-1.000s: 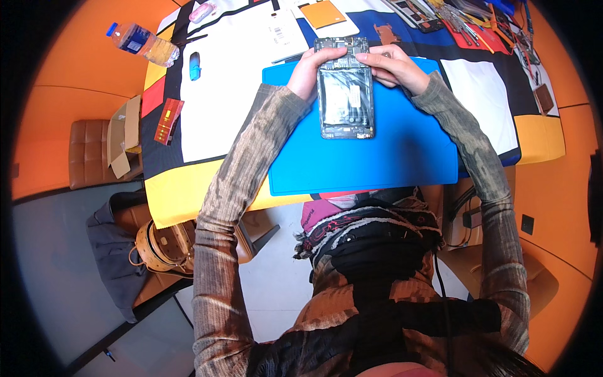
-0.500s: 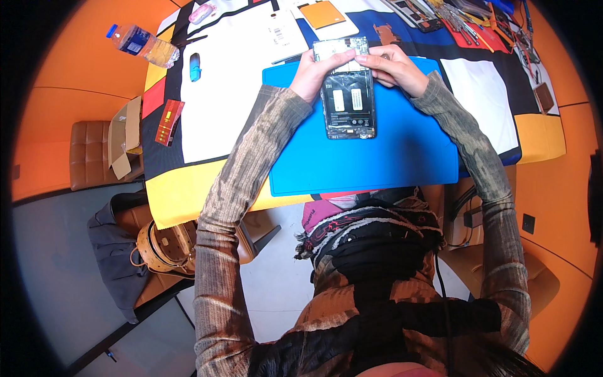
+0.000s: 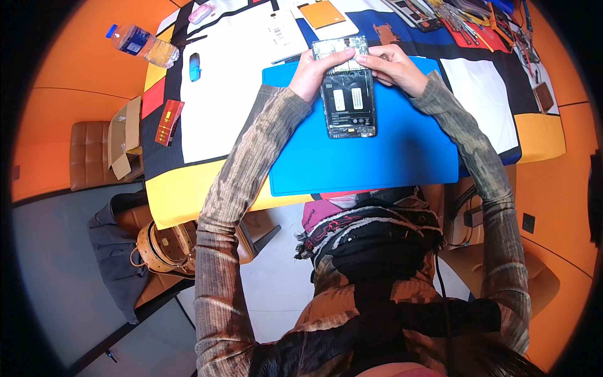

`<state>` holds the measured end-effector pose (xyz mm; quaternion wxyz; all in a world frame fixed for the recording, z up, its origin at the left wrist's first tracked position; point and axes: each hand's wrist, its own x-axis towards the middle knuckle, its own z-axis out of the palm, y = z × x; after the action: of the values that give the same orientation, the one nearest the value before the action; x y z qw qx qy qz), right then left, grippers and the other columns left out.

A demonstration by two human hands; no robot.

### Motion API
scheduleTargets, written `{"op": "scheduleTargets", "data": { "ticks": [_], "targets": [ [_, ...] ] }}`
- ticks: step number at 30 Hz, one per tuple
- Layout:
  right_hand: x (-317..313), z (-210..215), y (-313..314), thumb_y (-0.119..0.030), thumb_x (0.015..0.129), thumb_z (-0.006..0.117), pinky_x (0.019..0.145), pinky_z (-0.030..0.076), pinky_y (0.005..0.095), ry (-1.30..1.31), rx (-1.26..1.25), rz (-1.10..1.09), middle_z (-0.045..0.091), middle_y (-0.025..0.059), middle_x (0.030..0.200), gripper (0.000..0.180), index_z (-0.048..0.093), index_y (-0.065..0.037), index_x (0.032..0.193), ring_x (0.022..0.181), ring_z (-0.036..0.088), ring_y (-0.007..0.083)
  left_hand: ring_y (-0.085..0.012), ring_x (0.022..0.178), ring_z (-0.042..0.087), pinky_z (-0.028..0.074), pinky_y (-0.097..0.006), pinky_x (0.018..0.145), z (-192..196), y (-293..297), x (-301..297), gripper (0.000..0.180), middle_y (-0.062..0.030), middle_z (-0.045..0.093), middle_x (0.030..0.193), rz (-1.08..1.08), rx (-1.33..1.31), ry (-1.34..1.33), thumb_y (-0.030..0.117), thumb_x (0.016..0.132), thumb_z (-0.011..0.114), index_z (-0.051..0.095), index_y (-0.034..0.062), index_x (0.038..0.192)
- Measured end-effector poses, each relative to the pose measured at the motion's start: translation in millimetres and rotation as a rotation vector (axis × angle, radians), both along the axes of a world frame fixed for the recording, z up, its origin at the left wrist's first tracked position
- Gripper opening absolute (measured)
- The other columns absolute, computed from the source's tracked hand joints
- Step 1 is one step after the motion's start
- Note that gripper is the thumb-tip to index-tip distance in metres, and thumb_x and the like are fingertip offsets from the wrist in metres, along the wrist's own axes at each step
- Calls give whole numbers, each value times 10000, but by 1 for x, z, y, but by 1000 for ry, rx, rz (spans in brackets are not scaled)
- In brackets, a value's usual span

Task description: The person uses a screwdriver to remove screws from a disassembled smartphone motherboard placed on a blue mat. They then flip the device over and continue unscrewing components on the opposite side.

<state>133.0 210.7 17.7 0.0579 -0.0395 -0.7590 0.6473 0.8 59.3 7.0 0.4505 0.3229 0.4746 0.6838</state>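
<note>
- The opened phone (image 3: 349, 94), back cover off and its dark innards and two pale labels showing, is held over the far half of the blue mat (image 3: 377, 157), long side running away from the person.
- The left hand (image 3: 316, 70) grips the phone's far left corner, its grip pinching the edge with the thumb laid across the top of the frame.
- The right hand (image 3: 392, 65) meets it at the far right corner, its grip closed on the phone's upper edge, fingers curled over it.
- The blue mat lies on the counter (image 3: 188, 182), which wears a cloth of white, black, yellow, red and blue blocks.
- Left of the mat, a small blue oblong thing (image 3: 195, 66) lies on a white block; further left a red and yellow pack (image 3: 168, 122) sits near the counter's edge.
- Beyond that, a plastic bottle (image 3: 142, 46) with a blue cap lies on its side.
- Past the mat, an orange pad (image 3: 321, 13); to the far right, a scatter of tools (image 3: 468, 22).
- Beside the counter's left edge, an open cardboard box (image 3: 124, 137) rests on a brown seat.
</note>
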Motion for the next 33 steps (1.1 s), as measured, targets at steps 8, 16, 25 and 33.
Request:
{"op": "scheduleTargets", "data": {
  "ticks": [8, 16, 25, 33],
  "targets": [
    [-2, -4, 2, -399, 929, 574, 379, 233, 188, 12, 19, -13, 374, -73, 531, 377, 568, -80, 728, 417, 321, 12, -118, 856, 654, 520, -251, 767, 1, 0, 1, 298, -61, 679, 962, 2, -1, -3, 206, 847, 687, 618, 25, 1073],
    [1, 0, 2, -397, 930, 572, 393, 229, 182, -3, -8, -1, 411, -71, 567, 362, 600, -79, 760, 436, 327, 4, -126, 854, 657, 524, -260, 776, 0, 0, 0, 331, -67, 676, 959, -8, -24, -6, 217, 830, 705, 608, 21, 1078],
    [1, 5, 3, -386, 922, 587, 398, 234, 185, -19, 12, 72, 439, -63, 588, 343, 631, -76, 782, 449, 335, 5, -134, 805, 668, 542, -252, 728, -1, 0, 0, 301, -83, 678, 931, 2, 4, -69, 195, 823, 702, 616, 1, 1037],
    [1, 3, 0, -399, 914, 596, 392, 239, 184, -20, 10, 94, 453, -59, 585, 356, 626, -74, 772, 443, 347, 11, -139, 772, 677, 553, -247, 676, 2, 0, -1, 256, -89, 683, 893, 27, -44, -124, 194, 837, 676, 632, -3, 995]
  ]
}}
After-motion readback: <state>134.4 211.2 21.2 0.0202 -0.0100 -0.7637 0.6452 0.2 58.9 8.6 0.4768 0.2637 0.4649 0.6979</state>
